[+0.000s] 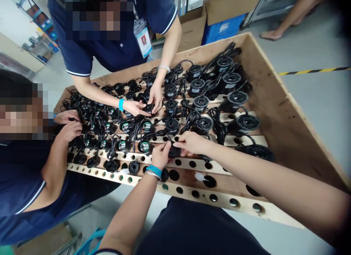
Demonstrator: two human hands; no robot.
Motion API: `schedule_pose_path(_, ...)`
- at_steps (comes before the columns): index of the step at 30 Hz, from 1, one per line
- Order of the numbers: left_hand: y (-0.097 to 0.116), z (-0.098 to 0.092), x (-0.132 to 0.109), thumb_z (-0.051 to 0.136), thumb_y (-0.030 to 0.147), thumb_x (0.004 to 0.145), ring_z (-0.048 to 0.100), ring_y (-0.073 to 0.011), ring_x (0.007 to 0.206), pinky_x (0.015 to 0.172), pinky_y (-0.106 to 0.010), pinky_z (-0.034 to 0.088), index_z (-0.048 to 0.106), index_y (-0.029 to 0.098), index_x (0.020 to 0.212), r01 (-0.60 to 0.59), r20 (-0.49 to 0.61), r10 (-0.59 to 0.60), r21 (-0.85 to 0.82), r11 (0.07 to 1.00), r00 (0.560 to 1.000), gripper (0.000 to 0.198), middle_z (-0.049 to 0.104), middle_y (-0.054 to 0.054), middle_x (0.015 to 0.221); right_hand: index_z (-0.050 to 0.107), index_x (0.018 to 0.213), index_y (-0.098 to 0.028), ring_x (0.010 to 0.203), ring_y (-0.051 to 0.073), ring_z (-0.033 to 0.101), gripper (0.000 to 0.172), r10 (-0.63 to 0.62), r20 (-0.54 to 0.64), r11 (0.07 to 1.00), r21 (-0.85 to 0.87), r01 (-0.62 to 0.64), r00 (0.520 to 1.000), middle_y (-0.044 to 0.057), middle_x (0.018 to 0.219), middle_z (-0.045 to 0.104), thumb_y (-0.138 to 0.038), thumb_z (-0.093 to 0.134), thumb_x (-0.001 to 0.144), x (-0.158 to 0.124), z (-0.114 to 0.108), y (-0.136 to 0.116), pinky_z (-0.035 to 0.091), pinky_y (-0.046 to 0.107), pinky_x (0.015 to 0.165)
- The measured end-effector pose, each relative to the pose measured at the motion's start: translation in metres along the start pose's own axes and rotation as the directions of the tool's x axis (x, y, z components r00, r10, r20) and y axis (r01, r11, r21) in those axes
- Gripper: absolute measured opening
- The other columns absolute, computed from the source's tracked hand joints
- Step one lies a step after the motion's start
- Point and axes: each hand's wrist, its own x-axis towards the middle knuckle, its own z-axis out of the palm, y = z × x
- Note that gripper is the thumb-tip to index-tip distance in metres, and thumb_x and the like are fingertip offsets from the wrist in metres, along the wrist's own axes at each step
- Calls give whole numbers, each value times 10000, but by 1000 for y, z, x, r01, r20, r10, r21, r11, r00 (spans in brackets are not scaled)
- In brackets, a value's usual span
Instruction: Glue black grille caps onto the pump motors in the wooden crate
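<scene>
My left hand (161,154) and my right hand (190,143) meet at a black round slotted cap (174,151) near the front of a wooden rack (222,165). Fingers and thumb of both hands are closed on its edges from either side. What lies under the cap is hidden. Just behind it stands a black cylindrical unit with a slotted top (172,125). Left of my left hand, an open black cylinder (145,147) shows a green circuit board inside. Coiled black cables lie between the units.
Across the rack a co-worker's hands (145,105) touch another black unit. At the left, a second co-worker's hands (71,124) work among the cylinders. A white piece (200,176) lies near the front holes. A tall wooden side wall (285,112) bounds the right.
</scene>
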Motion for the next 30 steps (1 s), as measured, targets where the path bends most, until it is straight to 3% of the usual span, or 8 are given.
schedule_pose_path(3, 3, -1, -1, 579, 610, 751, 482, -101, 334, 310, -209, 397, 698, 119, 823, -35, -18, 35, 25, 999, 999, 510, 478, 56, 425, 619, 683, -132, 702, 203, 679, 265, -108, -114, 979, -182, 86, 988, 94, 738, 681, -287, 535, 882, -9, 1, -1, 533, 268, 604)
schedule_pose_path(6, 4, -2, 0, 584, 615, 741, 484, -97, 360, 323, -198, 393, 676, 122, 737, -75, -36, 77, 47, 996, 996, 501, 478, 51, 426, 660, 925, -124, 932, 256, 637, 238, -285, -208, 904, -382, 190, 936, 145, 1007, 645, -285, 485, 902, -27, 7, 0, 508, 353, 792)
schedule_pose_path(10, 3, -1, 0, 572, 621, 740, 474, -92, 359, 339, -209, 422, 645, 132, 717, -84, -50, 86, 57, 995, 995, 495, 499, 50, 456, 582, 1187, -120, 1024, 246, 574, 337, -456, -149, 774, -553, 308, 878, 161, 1160, 555, -171, 391, 914, -44, 18, 5, 482, 358, 836)
schedule_pose_path(15, 5, 1, -1, 580, 597, 739, 448, -82, 349, 337, -206, 420, 603, 143, 648, -98, -79, 105, 82, 992, 991, 464, 479, 56, 446, 523, 1274, -72, 1074, 286, 530, 417, -508, -104, 679, -660, 323, 855, 200, 1186, 527, -121, 383, 884, -45, 23, 12, 488, 394, 816)
schedule_pose_path(20, 10, 1, -2, 582, 604, 727, 470, -75, 379, 348, -190, 428, 587, 144, 620, -127, -94, 137, 108, 986, 986, 472, 517, 43, 482, 528, 1243, -27, 1069, 298, 518, 405, -536, -129, 643, -703, 304, 834, 218, 1201, 517, -127, 379, 880, -47, 27, 12, 466, 430, 853)
schedule_pose_path(26, 6, -1, 0, 578, 611, 734, 484, -107, 339, 316, -232, 442, 630, 148, 700, -99, -106, 115, 142, 985, 988, 468, 528, 41, 453, 540, 1237, -79, 1060, 262, 529, 409, -538, -152, 648, -703, 292, 829, 172, 1193, 553, -103, 386, 858, -54, 20, 7, 474, 375, 833)
schedule_pose_path(30, 4, -2, 3, 579, 620, 735, 507, -125, 345, 306, -232, 426, 635, 150, 703, -105, -115, 126, 167, 980, 985, 475, 491, 48, 424, 453, 1333, -67, 1139, 281, 500, 553, -487, -276, 706, -683, 188, 829, 178, 1302, 510, -68, 437, 779, -90, 13, 28, 463, 406, 890)
